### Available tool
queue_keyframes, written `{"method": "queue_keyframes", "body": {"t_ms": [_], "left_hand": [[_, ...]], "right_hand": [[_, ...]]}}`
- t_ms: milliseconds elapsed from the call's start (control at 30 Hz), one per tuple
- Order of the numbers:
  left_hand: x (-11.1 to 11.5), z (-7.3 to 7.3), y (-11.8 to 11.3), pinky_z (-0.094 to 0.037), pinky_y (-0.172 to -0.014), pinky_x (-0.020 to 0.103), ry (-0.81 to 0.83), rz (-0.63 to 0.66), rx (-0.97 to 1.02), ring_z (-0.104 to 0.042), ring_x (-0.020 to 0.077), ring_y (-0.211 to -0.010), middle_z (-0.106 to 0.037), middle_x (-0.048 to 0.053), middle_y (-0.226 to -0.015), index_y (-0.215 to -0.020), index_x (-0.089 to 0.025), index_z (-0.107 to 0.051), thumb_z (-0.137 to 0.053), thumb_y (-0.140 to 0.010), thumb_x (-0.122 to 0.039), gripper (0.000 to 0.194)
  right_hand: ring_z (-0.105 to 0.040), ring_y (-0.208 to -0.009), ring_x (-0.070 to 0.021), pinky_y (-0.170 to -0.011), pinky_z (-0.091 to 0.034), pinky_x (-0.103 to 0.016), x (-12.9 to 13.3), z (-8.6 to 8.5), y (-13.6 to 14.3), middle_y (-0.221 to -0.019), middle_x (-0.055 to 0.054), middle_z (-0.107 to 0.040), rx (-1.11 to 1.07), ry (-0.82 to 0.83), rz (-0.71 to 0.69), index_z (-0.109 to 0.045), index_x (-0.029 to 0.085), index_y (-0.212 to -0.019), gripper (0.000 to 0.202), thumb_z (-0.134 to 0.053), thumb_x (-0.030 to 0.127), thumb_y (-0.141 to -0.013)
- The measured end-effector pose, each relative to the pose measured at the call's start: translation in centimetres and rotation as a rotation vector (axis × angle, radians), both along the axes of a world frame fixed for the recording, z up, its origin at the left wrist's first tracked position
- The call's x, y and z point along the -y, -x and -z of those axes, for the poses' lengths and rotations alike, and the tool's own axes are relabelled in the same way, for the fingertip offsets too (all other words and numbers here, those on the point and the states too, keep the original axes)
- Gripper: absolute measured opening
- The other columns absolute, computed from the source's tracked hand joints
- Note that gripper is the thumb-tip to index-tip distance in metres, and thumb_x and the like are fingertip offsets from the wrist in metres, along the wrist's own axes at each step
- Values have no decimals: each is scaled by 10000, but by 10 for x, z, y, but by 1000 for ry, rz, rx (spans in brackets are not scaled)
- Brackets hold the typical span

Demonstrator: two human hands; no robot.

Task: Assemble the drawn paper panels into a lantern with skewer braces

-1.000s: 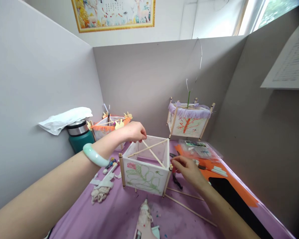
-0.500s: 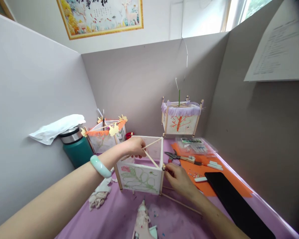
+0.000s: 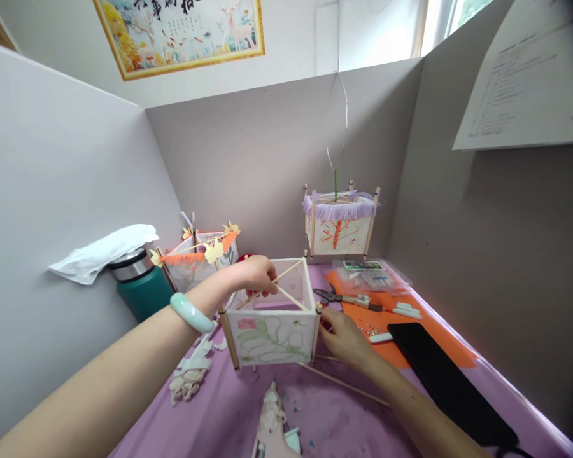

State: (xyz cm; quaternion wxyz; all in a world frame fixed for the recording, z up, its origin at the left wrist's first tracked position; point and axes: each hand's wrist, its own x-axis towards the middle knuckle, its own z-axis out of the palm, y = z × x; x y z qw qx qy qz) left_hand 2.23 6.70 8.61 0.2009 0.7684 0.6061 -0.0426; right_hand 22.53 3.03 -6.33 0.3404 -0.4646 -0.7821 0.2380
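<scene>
A box-shaped paper lantern (image 3: pixel 274 340) with wooden corner posts stands before me, a pink flower and green leaves drawn on its front panel. Thin wooden sticks (image 3: pixel 291 296) cross over its open top. My left hand (image 3: pixel 258 277), a pale green bangle on its wrist, reaches over the lantern and pinches the sticks where they cross. At the front right corner, the curled fingers of my right hand (image 3: pixel 337 331) hold the post; their tips are partly hidden. A glue gun (image 3: pixel 273 420) lies in front of the lantern.
A second lantern (image 3: pixel 341 235) hangs from a wire at the back; another with orange fringe (image 3: pixel 188 273) stands left beside a green bottle (image 3: pixel 146 289). Pruning shears (image 3: pixel 348 298) and an orange sheet (image 3: pixel 439 337) lie right, near a black phone-like slab (image 3: pixel 451 381). Loose sticks (image 3: pixel 346 385) lie beneath my right arm.
The lantern has turned slightly, its front right corner swinging to the right and a little up. Both hands keep their places on it. The whole view has shifted a little.
</scene>
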Motion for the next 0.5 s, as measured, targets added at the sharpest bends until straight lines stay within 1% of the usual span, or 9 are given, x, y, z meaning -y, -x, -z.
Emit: {"method": "queue_keyframes", "body": {"t_ms": [67, 167, 233, 300, 367, 433, 500], "left_hand": [[0, -4, 1, -429, -464, 182, -9, 2, 3, -588, 124, -590, -688, 57, -746, -761, -153, -651, -583, -638, -273, 184], [0, -3, 3, -437, -457, 186, 15, -5, -2, -589, 129, -578, -687, 64, -731, -747, -144, -650, -592, -626, -257, 175], [1, -2, 5, -444, -454, 186, 44, -2, 5, -586, 126, -559, -688, 64, -716, -743, -138, -652, -594, -625, -248, 171], [3, -3, 6, -455, -460, 186, 59, 8, 29, -589, 123, -559, -697, 59, -742, -817, -147, -661, -577, -655, -267, 219], [5, -6, 7, -467, -473, 185, 55, 16, 56, -592, 120, -571, -703, 56, -779, -874, -158, -661, -543, -695, -294, 254], [7, -8, 6, -467, -473, 181, 43, 12, 67, -591, 117, -572, -703, 59, -780, -850, -152, -664, -518, -714, -296, 246], [8, -7, 3, -453, -452, 175, 29, -7, 60, -586, 117, -557, -700, 70, -749, -784, -136, -663, -510, -712, -277, 221]], "right_hand": [[-591, -741, -194, -641, -410, -270, 0, -1, 0, -807, -61, -661, 5, 11, -3, -645, 169, -809, 213, -436, 209, -809], [-587, -763, -185, -663, -414, -266, 0, -2, -2, -842, -65, -657, 6, 5, -17, -645, 165, -834, 219, -428, 179, -805], [-583, -761, -174, -675, -416, -262, 0, -3, -3, -881, -67, -650, 16, 5, -67, -639, 161, -880, 220, -440, 157, -787], [-581, -749, -166, -670, -416, -256, 2, -5, -5, -915, -66, -642, 40, 25, -143, -625, 159, -935, 229, -474, 156, -763], [-581, -748, -166, -660, -412, -251, 4, -7, -6, -936, -65, -640, 63, 53, -185, -612, 163, -966, 242, -509, 170, -747], [-581, -767, -169, -661, -406, -246, 7, -10, -7, -958, -64, -643, 79, 78, -185, -606, 172, -989, 258, -529, 181, -743], [-583, -774, -171, -662, -398, -240, 11, -12, -8, -962, -62, -649, 106, 107, -179, -601, 177, -1004, 270, -547, 194, -740]]}}
